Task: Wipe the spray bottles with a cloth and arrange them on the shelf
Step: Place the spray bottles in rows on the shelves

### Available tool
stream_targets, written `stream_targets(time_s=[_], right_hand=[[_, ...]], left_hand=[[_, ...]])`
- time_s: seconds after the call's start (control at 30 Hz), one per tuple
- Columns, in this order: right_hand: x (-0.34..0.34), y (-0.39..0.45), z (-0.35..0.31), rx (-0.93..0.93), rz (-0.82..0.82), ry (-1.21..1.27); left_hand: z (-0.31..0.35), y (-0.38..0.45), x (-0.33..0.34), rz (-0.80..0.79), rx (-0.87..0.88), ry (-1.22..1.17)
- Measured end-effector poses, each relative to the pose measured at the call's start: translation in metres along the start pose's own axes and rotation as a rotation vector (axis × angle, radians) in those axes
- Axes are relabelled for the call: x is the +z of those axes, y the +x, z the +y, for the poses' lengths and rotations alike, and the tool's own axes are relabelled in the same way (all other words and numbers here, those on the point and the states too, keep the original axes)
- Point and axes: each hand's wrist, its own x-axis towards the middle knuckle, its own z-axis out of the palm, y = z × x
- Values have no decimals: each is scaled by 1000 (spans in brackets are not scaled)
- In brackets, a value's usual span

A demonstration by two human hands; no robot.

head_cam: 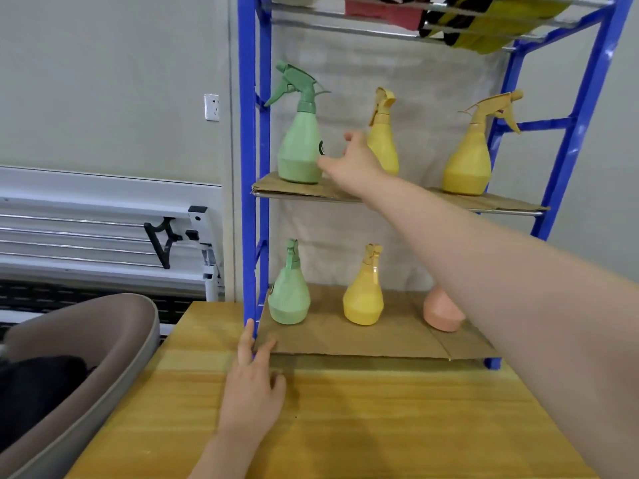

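Note:
A blue shelf rack (249, 167) stands on a wooden table (345, 426). On its middle shelf stand a green spray bottle (300, 146) at the left and two yellow spray bottles (383, 140) (470, 160). The lower shelf carries a green bottle (289, 295), a yellow bottle (363, 299) and an orange bottle (442, 314) partly hidden by my right arm. My right hand (352, 160) reaches between the upper green and yellow bottles, fingers spread, with a fingertip at the green bottle's side. My left hand (254, 382) rests on the table at the rack's front left post.
Cardboard sheets (363, 344) line both shelves. Red and yellow-black cloths (484, 19) lie on the top shelf. A brown chair (86, 357) stands at the left by the table edge. A wall socket (211, 107) sits on the grey wall.

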Motion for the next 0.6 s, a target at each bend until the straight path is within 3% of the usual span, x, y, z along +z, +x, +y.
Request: stream_targets(time_s=[0.17, 0.6], right_hand=[[17, 22, -4, -15, 84, -100], [56, 52, -27, 116, 113, 78]], left_hand=[[2, 1, 0, 0, -4, 33], [-3, 5, 6, 32, 9, 35]])
